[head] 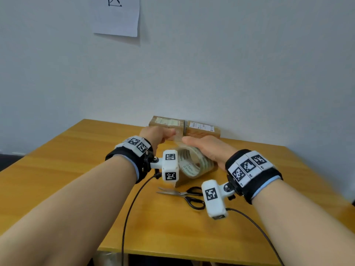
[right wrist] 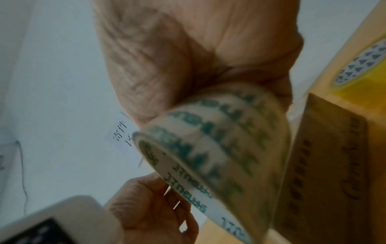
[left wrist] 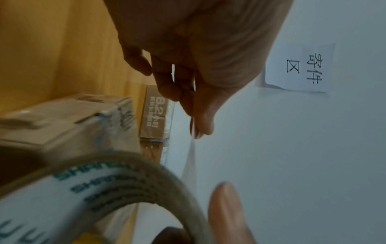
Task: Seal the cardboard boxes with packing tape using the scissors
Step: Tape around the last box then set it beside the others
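My right hand (head: 206, 148) grips a roll of clear packing tape (head: 194, 163) with green print, held upright over a small cardboard box (head: 181, 182) at the middle of the table. My left hand (head: 166, 135) pinches the free end of the tape strip (left wrist: 191, 156) between thumb and fingers, drawn a short way off the roll (left wrist: 100, 189). In the right wrist view the palm (right wrist: 188, 74) wraps the roll (right wrist: 211, 148) beside the box (right wrist: 325, 165). Black-handled scissors (head: 184, 194) lie part open on the table just in front of the box, untouched.
Two more cardboard boxes (head: 166, 123) (head: 202, 129) with labels stand against the wall at the back of the wooden table (head: 76, 169). A yellowish tape roll (right wrist: 359, 71) lies beyond the box. A paper sheet (head: 117, 16) hangs on the wall. Cables trail off the front edge.
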